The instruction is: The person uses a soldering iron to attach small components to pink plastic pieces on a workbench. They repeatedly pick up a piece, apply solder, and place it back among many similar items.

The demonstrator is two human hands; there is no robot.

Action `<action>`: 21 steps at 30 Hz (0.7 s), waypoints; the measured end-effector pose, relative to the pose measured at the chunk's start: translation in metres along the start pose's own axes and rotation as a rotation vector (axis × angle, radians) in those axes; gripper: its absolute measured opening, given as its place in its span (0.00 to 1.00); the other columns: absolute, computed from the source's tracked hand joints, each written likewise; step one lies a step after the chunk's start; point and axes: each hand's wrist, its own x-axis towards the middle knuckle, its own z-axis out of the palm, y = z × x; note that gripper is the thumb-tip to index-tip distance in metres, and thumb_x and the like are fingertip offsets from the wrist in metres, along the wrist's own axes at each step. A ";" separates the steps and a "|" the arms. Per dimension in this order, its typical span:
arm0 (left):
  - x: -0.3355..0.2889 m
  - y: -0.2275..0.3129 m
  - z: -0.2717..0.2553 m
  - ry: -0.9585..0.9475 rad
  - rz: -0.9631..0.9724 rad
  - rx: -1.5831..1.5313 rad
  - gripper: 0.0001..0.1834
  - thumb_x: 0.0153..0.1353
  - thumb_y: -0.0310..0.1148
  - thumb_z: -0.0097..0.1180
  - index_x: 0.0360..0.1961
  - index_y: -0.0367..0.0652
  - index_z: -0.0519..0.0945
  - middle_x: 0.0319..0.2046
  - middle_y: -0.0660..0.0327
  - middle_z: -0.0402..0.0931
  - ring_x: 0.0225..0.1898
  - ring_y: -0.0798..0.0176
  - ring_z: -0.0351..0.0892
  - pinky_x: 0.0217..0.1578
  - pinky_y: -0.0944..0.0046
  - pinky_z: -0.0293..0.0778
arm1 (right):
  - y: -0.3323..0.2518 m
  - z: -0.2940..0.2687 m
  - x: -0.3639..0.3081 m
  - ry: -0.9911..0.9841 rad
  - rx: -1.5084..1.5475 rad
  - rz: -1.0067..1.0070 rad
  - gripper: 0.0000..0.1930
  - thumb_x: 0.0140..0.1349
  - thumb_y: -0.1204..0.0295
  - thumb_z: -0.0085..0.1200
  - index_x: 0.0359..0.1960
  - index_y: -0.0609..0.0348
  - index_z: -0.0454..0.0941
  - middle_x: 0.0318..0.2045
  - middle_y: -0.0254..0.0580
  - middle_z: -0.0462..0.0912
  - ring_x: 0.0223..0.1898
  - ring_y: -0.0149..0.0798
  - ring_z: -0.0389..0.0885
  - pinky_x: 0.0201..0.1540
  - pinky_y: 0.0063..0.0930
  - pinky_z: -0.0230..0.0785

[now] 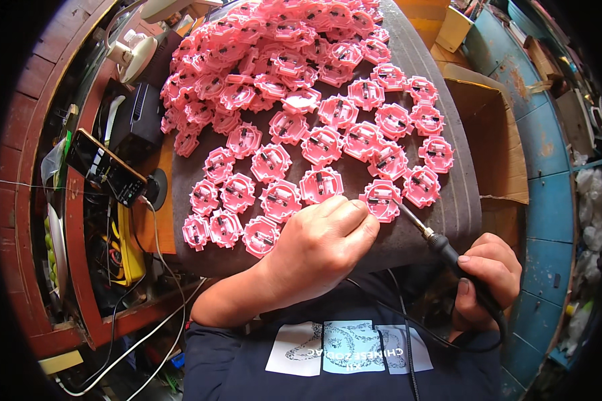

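My right hand (491, 277) grips the black handle of a soldering iron (441, 244). The iron's metal tip points up and left, at the right edge of a pink plastic part (381, 200) with a small black component in it. Just left of that part is my left hand (328, 234), fingers pinched together; whatever they hold, if anything, is hidden. Under the hands is a dark grey padded surface (408, 234), where many similar pink parts lie spread out. Farther back, more of them form a large heap (241, 60).
At the left, a phone (107, 167) stands tilted on a holder with a white cable plugged in, beside a black box (137, 117). An open cardboard box (485, 130) stands at the right, near blue cabinet panels (548, 200). The iron's black cord loops across my lap.
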 end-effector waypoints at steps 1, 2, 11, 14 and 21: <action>0.000 0.000 0.001 -0.006 -0.005 0.007 0.14 0.52 0.20 0.67 0.42 0.35 0.81 0.35 0.56 0.77 0.33 0.53 0.80 0.32 0.56 0.77 | 0.001 0.000 0.000 0.001 -0.002 0.002 0.14 0.54 0.69 0.64 0.39 0.64 0.83 0.24 0.45 0.80 0.19 0.41 0.75 0.23 0.33 0.68; 0.001 -0.001 0.003 0.014 -0.006 0.010 0.15 0.52 0.20 0.67 0.42 0.35 0.81 0.35 0.56 0.77 0.33 0.53 0.80 0.33 0.56 0.77 | 0.002 0.001 0.000 0.001 -0.004 0.005 0.14 0.54 0.69 0.64 0.40 0.64 0.83 0.24 0.45 0.80 0.19 0.42 0.75 0.24 0.33 0.68; 0.005 -0.007 0.008 0.055 -0.001 -0.009 0.16 0.51 0.21 0.67 0.43 0.36 0.82 0.36 0.56 0.78 0.34 0.53 0.81 0.34 0.55 0.78 | 0.007 0.000 0.003 -0.028 -0.007 0.004 0.15 0.53 0.72 0.64 0.41 0.65 0.82 0.25 0.46 0.81 0.20 0.42 0.76 0.24 0.34 0.68; 0.005 -0.006 0.007 0.047 0.001 -0.003 0.16 0.51 0.20 0.67 0.43 0.36 0.81 0.36 0.56 0.78 0.33 0.53 0.81 0.34 0.55 0.77 | 0.008 0.001 0.003 -0.025 0.005 0.010 0.15 0.52 0.72 0.64 0.41 0.65 0.82 0.26 0.46 0.81 0.20 0.42 0.76 0.25 0.34 0.68; 0.006 -0.008 0.008 0.057 -0.012 -0.014 0.16 0.52 0.20 0.67 0.44 0.36 0.82 0.37 0.56 0.78 0.33 0.53 0.80 0.33 0.55 0.77 | 0.010 0.001 0.003 -0.040 0.014 0.011 0.15 0.51 0.72 0.63 0.41 0.65 0.82 0.25 0.46 0.80 0.20 0.42 0.76 0.25 0.35 0.69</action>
